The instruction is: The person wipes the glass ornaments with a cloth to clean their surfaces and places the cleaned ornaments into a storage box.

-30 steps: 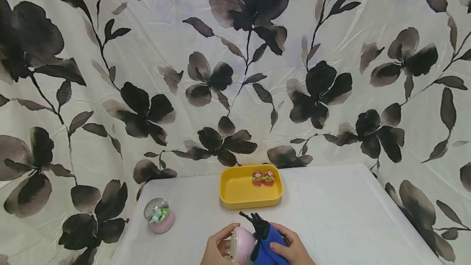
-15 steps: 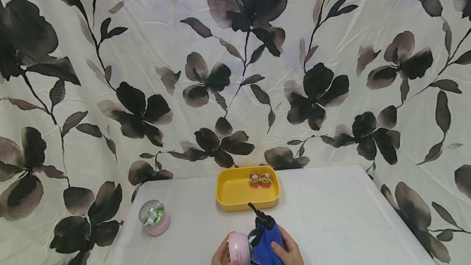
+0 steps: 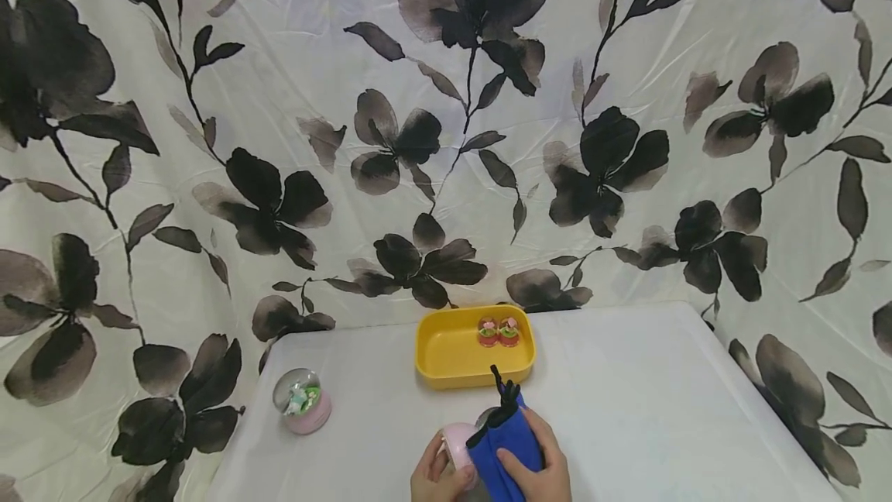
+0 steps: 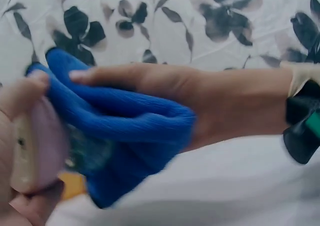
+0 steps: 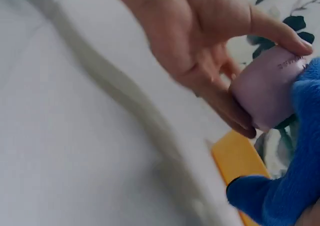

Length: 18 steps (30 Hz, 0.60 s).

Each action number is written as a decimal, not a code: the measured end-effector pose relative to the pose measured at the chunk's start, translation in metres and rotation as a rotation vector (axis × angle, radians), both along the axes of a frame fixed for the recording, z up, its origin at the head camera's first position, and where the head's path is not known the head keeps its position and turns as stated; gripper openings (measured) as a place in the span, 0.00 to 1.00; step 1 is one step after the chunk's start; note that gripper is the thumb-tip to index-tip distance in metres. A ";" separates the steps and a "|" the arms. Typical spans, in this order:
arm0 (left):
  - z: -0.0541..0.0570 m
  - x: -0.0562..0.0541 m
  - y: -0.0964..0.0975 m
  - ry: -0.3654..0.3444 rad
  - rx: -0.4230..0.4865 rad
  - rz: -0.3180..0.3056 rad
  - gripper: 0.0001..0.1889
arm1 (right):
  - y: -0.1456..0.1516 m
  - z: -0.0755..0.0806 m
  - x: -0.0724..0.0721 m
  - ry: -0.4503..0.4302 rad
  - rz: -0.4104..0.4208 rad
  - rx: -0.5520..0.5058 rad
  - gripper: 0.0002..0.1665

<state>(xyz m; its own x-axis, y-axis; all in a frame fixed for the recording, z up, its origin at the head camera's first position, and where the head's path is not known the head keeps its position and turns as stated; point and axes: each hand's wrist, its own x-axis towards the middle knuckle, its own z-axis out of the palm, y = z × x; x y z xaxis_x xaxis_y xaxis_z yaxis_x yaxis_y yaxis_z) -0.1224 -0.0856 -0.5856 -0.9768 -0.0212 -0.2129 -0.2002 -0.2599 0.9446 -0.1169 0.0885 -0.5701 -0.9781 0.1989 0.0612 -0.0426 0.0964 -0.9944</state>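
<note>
My left hand grips a snow globe by its rounded pink base, fingers and thumb on either side. The globe lies tilted sideways, its dome pointing right. My right hand holds a plush blue cloth with black edging, folded over the dome. In the left wrist view, part of the clear dome shows between the base and the cloth. The right wrist view shows small print on the pink base and the cloth against the dome. Most of the dome is hidden by the cloth.
A second snow globe with a pink base stands at the left on the white table. Behind my hands sits a yellow tray with two small red-based globes at its right. A floral curtain hangs behind the table.
The blue cloth has moved over the dome, covering more of it. The globe has turned in my left hand. The tray and the second globe stay put.
</note>
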 end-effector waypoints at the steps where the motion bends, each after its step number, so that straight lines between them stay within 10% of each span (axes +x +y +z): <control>1: 0.004 -0.001 0.000 0.010 -0.016 0.011 0.49 | 0.001 0.001 -0.002 0.003 0.007 0.032 0.39; 18: 0.034 -0.035 -0.069 0.172 -0.108 -0.455 0.42 | 0.015 0.010 -0.025 0.104 0.577 0.117 0.29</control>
